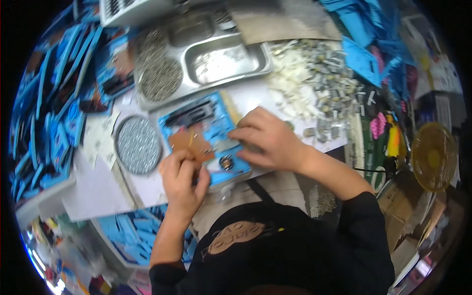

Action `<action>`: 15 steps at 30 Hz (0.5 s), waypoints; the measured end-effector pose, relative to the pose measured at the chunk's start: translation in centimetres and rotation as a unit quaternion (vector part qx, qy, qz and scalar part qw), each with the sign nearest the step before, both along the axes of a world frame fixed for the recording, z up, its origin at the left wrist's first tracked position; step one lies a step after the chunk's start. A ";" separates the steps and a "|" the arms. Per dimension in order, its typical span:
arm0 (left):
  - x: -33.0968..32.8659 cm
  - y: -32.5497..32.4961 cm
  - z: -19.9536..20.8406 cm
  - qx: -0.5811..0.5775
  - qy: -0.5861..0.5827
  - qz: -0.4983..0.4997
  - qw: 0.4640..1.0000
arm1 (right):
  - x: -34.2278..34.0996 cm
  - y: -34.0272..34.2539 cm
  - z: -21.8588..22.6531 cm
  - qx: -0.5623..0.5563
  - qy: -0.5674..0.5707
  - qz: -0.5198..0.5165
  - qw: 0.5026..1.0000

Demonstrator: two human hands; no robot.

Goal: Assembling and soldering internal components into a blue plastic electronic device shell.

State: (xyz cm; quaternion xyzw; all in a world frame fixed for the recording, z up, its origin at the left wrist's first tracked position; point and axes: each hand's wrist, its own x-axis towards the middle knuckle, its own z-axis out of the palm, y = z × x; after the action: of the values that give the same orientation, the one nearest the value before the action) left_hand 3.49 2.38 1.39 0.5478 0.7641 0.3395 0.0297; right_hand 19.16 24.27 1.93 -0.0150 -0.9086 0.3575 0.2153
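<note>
In front of me lies a blue plastic casing [219, 110] with its inside facing up. A brown board [182, 142], black strips [189, 116] and a small round coil-like part [226, 162] sit in it. My left hand [184, 179] rests at its near left edge, fingers curled in a pinch beside a thin yellow wire [191, 137]; what the fingertips hold is hidden. From the right, my right hand [268, 137] reaches over the casing. Its thumb and fingers close at the end of a small flat grey piece [226, 145], which is blurred.
A round dish of small metal parts [137, 144] stands left of the casing. Behind is a steel tray [191, 86] with screws. White and grey pieces [324, 78] are heaped at right. Blue casings [64, 73] pile up at far left, and more fill a bin [130, 233] below.
</note>
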 end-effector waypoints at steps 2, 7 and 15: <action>-0.1 0.0 0.2 -0.012 0.009 -0.012 1.000 | 1.2 1.5 2.0 -0.067 -0.025 -0.008 0.997; -0.1 -0.7 1.3 0.020 -0.090 0.004 0.996 | 7.1 13.1 4.1 0.112 -0.076 -0.356 0.924; -0.9 -0.8 3.1 0.052 -0.093 -0.028 0.994 | 6.6 20.1 3.7 0.190 -0.320 -0.382 0.846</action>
State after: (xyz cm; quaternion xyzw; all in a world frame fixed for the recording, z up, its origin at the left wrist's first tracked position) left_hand 2.61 1.63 4.45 0.5364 0.7233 0.4272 0.0812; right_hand 25.73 44.38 5.61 -0.4333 -0.8997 0.0422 0.0311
